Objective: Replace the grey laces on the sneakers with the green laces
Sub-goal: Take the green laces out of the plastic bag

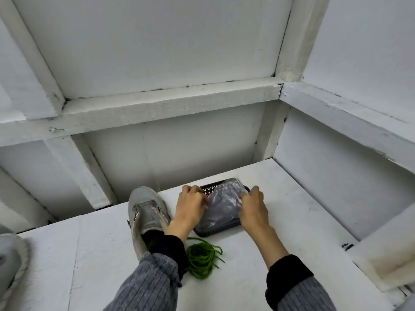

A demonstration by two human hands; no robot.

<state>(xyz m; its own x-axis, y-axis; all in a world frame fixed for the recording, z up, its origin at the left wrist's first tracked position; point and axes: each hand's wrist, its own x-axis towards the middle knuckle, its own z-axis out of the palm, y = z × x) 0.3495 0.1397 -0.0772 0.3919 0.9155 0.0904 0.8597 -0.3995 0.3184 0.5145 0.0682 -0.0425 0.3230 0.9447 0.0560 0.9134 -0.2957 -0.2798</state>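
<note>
Both hands are on a small black perforated tray [221, 231] covered by a clear plastic bag [221, 205], on the white table [292, 221]. Left hand [190, 206] rests on the tray's left edge, fingers curled and pinching the plastic. Right hand [253, 208] is on the tray's right edge, fingers likewise curled into the plastic. What lies under the bag cannot be made out.

Green laces [203, 259]: loose coil on the table just on the near side of the tray, not touching it as far as I can tell. The coil lies between the two forearms, close beside the left sleeve [157, 277], so the left hand is judged the nearer; it would have to draw back toward the body to reach it.

Grey sneaker [147, 216]: immediately left of the tray, toe pointing away from the person, long axis running roughly away from the body; the left wrist crosses its heel end. Eyelet area is visible, but whether any grey lace remains cannot be told. A second sneaker [12, 265] lies far left of the tray, at the frame edge.

Judgement: lacing with green not yet begun.
</note>
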